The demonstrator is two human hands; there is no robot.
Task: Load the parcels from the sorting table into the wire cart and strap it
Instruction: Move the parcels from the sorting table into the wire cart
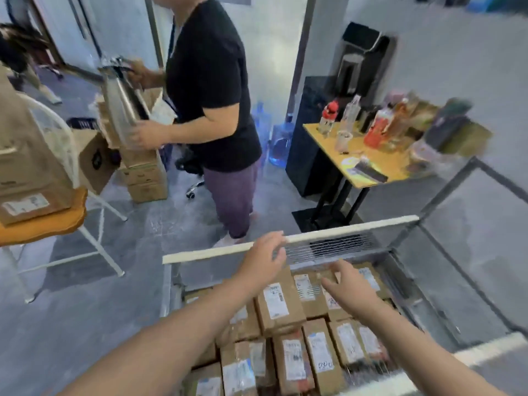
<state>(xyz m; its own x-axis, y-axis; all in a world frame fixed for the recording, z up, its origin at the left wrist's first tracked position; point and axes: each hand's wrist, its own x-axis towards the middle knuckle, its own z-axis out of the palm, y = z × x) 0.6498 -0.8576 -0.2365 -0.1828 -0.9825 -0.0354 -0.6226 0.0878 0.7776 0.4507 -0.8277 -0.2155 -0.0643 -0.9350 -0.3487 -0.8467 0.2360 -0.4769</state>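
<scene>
parcels (pixel 280 304): lying packed in wire cart (pixel 337 248). left hand (pixel 264 255): reaching open-fingered onto far rail (pixel 357 228). right hand (pixel 348 287): hovering open over the far row, holding nothing. step: loading looking finished; next calling for a strap, none showing.

Down in the wire cart (pixel 328 248): brown parcels (pixel 278 305) packed tight in rows, white labels up, touching one another. Rimmed along the far side by a pale bar (pixel 357 225). Standing on a grey floor (pixel 85 324). Also on that floor: a stack of cardboard boxes (pixel 147 181), blue water jugs (pixel 281 141), and a white chair (pixel 113 208) bearing an orange cushion (pixel 43 224) under large cartons (pixel 31 155). Further right, a yellow worktop (pixel 380 164) crowded with bottles (pixel 377 130) and a cup (pixel 343 140).
</scene>
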